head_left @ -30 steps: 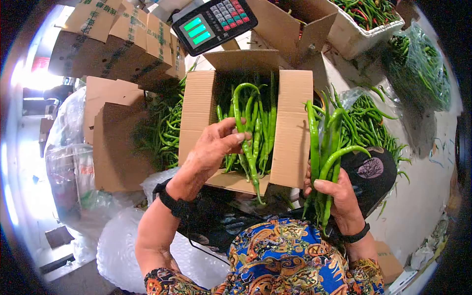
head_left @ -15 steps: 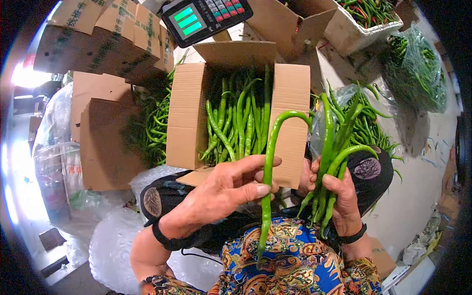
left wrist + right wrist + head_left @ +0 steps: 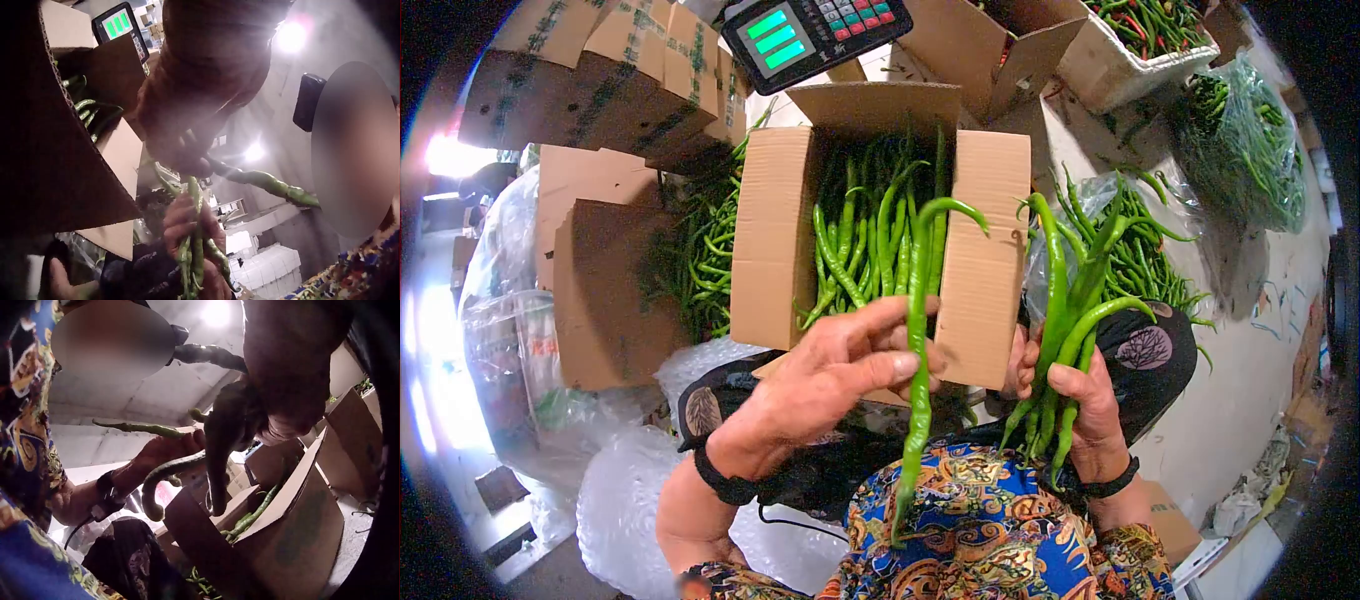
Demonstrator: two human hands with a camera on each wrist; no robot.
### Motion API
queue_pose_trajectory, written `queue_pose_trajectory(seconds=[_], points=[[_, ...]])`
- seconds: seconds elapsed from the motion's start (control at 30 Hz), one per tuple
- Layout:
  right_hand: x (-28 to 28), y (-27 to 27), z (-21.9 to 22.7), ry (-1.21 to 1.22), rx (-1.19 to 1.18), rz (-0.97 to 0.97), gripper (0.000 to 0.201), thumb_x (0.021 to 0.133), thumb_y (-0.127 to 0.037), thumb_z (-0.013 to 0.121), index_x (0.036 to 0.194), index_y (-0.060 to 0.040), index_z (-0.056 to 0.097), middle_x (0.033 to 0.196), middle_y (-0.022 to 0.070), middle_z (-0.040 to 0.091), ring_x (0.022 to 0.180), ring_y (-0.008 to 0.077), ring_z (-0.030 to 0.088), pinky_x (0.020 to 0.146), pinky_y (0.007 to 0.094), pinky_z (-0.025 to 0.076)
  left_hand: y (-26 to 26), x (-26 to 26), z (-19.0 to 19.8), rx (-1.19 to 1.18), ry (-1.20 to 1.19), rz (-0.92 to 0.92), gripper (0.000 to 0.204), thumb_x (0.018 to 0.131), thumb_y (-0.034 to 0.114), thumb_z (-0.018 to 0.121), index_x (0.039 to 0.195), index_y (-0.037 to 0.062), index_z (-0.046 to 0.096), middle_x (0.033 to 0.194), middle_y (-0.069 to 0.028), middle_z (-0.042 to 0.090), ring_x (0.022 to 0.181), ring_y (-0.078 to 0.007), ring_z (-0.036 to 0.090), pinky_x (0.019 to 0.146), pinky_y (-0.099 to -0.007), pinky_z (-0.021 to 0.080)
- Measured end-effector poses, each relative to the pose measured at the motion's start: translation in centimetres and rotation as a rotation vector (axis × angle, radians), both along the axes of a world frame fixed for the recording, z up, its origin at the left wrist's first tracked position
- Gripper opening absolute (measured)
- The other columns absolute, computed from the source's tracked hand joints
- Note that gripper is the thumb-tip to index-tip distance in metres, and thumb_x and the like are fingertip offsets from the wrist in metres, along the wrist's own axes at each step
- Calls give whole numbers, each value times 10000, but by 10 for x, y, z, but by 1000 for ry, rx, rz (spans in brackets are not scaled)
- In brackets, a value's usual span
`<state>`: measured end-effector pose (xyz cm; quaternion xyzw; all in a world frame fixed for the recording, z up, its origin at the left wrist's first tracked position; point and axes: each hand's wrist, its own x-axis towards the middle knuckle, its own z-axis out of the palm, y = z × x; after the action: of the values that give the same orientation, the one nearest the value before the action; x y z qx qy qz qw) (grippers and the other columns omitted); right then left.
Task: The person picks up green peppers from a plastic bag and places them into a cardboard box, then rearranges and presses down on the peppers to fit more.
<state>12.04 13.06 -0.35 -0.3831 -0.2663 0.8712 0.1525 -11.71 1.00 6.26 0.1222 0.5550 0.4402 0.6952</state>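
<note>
At the centre of the head view the left hand (image 3: 840, 375) pinched one long green pepper (image 3: 917, 340) between thumb and fingers, its grip curled round the stalk half while the hooked stem rose above the knuckles and the tip hung down over the patterned shirt (image 3: 990, 530). Just right of it, the right hand (image 3: 1080, 400) clasped a bunch of green peppers (image 3: 1072, 310) upright, fingers wrapped round their lower ends. Behind both hands, in the upper middle of the frame, stood an open cardboard box (image 3: 775, 240) filled with peppers, with a weighing scale (image 3: 810, 35) at the top edge.
</note>
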Motion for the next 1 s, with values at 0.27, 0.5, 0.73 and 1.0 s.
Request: queue_pose_trajectory(seconds=[0.27, 0.5, 0.73, 1.0], points=[[4, 2, -8, 69, -16, 84, 508, 719, -112, 707, 1175, 8, 520, 961, 119, 661, 850, 232, 668, 800, 367, 548, 1, -86, -66, -56, 636, -15, 558, 870, 166, 618, 1364, -14, 433, 1083, -105, 633, 951, -180, 599, 842, -305, 480], [-5, -5, 0, -39, 86, 118, 302, 782, -45, 674, 1073, 20, 624, 1028, 140, 679, 923, 235, 663, 856, 364, 521, 16, -43, -31, 150, 1260, -72, 509, 847, 174, 680, 1296, 18, 499, 1058, -128, 618, 958, -182, 596, 798, -314, 508], [-12, -13, -1, -325, 710, 580, 357, 783, -204, 758, 1070, -36, 630, 956, 100, 662, 864, 269, 634, 845, 364, 493, 34, 16, -17, 133, 214, -77, 342, 881, 187, 678, 1158, 4, 596, 1000, -47, 662, 908, -109, 612, 792, -263, 504], [-3, 3, 1, 97, 17, -52, 501, 824, -121, 664, 1267, 0, 462, 859, 53, 578, 721, 143, 557, 618, 278, 482, 10, -12, -43, 99, 144, 52, 523, 913, 129, 604, 1363, -50, 407, 998, -92, 669, 824, -106, 610, 722, -243, 501]])
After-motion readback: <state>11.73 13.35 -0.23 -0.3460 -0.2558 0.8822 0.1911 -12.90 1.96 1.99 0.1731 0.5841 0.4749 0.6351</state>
